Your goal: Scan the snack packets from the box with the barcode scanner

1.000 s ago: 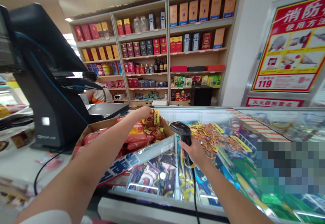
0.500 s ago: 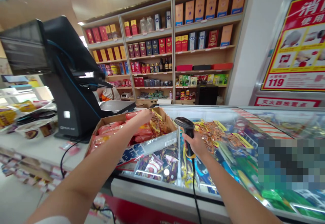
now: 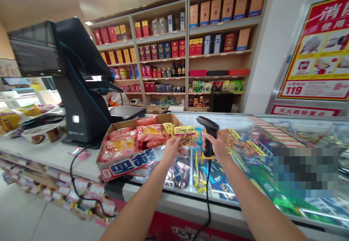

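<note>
My left hand (image 3: 172, 148) pinches a snack packet (image 3: 185, 135) with a yellow top and brown contents, held over the right end of an open cardboard box (image 3: 128, 168). Inside the box lie several red-wrapped packets (image 3: 149, 132). In my right hand (image 3: 217, 146) is a black handheld barcode scanner (image 3: 208, 124), upright, its head tilted toward the packet and its cable hanging down. More brown snack packets (image 3: 231, 139) with yellow labels lie on the glass top to the right of the scanner.
A glass-topped freezer (image 3: 199, 193) full of colourful packs runs along the front. To the left stands a black checkout terminal (image 3: 81, 88) on a white counter (image 3: 84, 164). Shelves (image 3: 163, 37) of boxes and bottles line the back wall. A person's sleeve (image 3: 117, 99) shows behind the terminal.
My left hand has come out of the box to the right with a snack packet. The scanner in my right hand has shifted slightly right and up.
</note>
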`<state>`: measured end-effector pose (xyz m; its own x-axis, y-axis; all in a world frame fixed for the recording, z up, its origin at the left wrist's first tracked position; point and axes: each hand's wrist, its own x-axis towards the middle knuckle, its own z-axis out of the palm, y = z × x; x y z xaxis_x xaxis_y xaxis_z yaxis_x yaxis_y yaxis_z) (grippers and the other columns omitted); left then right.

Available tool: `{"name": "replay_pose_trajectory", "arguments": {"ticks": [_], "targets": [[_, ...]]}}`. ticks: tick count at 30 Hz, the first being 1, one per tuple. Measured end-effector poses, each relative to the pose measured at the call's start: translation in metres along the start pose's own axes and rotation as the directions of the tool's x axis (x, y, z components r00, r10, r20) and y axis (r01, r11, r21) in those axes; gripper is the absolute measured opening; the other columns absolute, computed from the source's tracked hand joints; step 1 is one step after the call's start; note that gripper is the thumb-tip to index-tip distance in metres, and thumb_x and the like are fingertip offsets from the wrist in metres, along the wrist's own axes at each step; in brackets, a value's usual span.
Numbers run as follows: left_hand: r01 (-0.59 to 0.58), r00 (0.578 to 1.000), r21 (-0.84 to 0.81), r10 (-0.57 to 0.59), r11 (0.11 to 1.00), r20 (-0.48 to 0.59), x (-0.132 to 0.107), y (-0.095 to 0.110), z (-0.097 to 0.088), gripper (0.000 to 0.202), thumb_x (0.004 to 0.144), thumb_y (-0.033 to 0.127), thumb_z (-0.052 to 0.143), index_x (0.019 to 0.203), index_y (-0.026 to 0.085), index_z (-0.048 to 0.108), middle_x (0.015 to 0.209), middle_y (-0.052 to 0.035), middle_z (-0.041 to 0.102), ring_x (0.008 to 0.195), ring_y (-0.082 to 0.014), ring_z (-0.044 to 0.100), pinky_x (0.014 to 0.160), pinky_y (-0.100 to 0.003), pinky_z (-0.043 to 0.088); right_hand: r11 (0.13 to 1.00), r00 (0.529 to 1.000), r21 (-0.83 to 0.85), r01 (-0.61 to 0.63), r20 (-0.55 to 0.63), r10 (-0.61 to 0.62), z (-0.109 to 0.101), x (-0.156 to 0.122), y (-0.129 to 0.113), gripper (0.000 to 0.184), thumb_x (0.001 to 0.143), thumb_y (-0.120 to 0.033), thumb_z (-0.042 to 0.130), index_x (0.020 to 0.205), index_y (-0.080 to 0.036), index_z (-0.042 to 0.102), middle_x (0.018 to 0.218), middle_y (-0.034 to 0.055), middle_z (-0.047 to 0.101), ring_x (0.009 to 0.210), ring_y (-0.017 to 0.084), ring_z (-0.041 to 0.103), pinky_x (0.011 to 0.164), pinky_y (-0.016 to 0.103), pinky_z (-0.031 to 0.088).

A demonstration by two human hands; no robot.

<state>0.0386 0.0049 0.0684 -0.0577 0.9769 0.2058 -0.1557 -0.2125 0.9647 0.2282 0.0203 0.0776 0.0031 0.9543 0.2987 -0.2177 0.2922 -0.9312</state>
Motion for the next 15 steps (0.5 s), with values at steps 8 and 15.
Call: {"name": "replay_pose_trajectory", "arguments": {"ticks": [8,15], "targets": [[-0.089,0.995,0.123,0.095,0.988,-0.042,0.04,-0.022,-0.012,0.034,0.083,0.049,0.056,0.073,0.017,0.049,0.044,0.0014,0.056,0.031,-0.0095,0.046,0.035,-0.019,0.028,0.993,0.992,-0.111,0.045,0.12,-0.032,-0.005,-0.007,0.01,0.028,0.074,-0.041,0.064,0.061,-0.019,0.055,0.047,-0.0015,0.055,0.037,0.013,0.051,0.04,0.026,0.044],[0.054,0.999,-0.088,-0.054,0.995,0.003,0.069,-0.035,-0.004,0.026,0.085,0.041,0.059,0.086,0.016,0.053,0.064,0.0007,0.061,0.049,-0.0151,0.063,0.043,-0.021,0.039,0.972,0.96,-0.236,-0.011,0.27,0.077,-0.005,-0.013,0.009,0.027,0.068,-0.042,0.067,0.066,-0.019,0.053,0.046,-0.0031,0.054,0.037,0.013,0.051,0.04,0.025,0.044]]}}
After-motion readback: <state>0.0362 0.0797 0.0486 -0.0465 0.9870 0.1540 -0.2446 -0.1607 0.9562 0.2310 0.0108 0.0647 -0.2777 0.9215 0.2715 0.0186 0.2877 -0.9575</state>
